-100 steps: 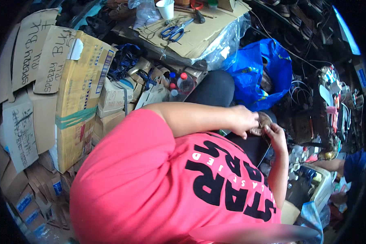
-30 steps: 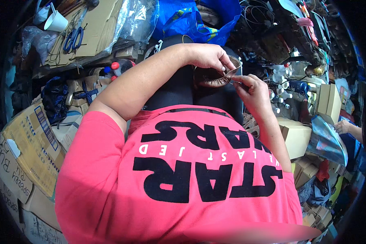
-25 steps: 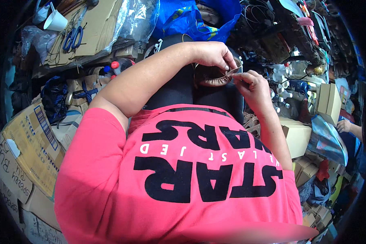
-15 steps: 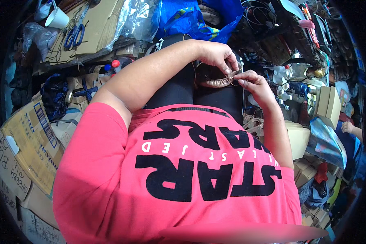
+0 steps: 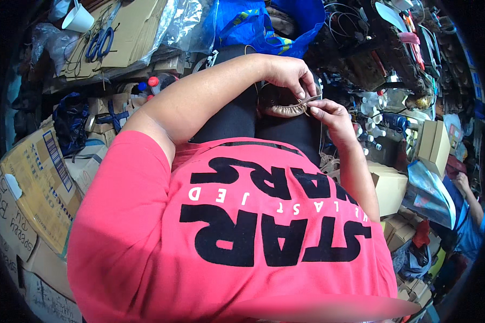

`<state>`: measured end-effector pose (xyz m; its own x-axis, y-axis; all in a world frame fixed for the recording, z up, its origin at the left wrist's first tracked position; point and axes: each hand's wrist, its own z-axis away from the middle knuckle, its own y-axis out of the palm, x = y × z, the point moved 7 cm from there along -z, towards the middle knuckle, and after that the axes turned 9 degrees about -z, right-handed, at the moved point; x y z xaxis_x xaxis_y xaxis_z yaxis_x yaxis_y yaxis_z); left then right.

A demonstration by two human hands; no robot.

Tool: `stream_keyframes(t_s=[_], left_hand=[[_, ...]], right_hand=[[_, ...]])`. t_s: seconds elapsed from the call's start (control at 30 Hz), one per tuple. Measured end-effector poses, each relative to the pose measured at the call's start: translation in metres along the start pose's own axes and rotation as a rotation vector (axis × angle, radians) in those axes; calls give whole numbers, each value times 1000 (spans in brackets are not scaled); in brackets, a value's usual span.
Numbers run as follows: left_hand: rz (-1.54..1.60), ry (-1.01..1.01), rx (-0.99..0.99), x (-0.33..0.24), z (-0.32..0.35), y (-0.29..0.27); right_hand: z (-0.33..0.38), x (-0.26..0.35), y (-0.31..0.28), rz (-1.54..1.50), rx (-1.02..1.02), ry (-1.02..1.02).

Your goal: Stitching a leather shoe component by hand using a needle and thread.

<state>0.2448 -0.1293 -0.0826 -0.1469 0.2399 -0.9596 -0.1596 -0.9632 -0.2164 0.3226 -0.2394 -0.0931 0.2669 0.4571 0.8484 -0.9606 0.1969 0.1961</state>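
On my lap, over my black-clad legs, lies a brown shoe [image 5: 284,111] with a puckered, stitched-looking edge along its opening. My left hand [image 5: 292,76] reaches over it from the far side, fingers bent down and pinching a strip of its rim. From the right, my right hand [image 5: 330,112] pinches the same rim between thumb and fingertips, close beside the left fingertips. A thin cord-like strand shows by the right fingers. The shoe's far side is partly covered by my left hand, and its inside is dark.
Blue-handled scissors [image 5: 99,43] lie on cardboard sheets [image 5: 129,40] at far left, near a white cup [image 5: 78,19]. A blue bag [image 5: 242,27] stands ahead. Small bottles [image 5: 369,121] and a cardboard box [image 5: 385,188] are at right. Another person's arm [image 5: 469,196] shows at far right.
My right hand has shifted slightly left and down along the shoe's rim, while the left stays nearly still. The other person's arm now shows more at far right.
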Motion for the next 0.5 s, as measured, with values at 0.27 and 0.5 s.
stream_keyframes(t_s=[0.27, 0.5], left_hand=[[-561, 62, -614, -21, 48, -36], [-597, 16, -557, -4, 48, 3]], right_hand=[[7, 56, 19, 438, -180, -306], [-29, 38, 14, 480, -16, -96]])
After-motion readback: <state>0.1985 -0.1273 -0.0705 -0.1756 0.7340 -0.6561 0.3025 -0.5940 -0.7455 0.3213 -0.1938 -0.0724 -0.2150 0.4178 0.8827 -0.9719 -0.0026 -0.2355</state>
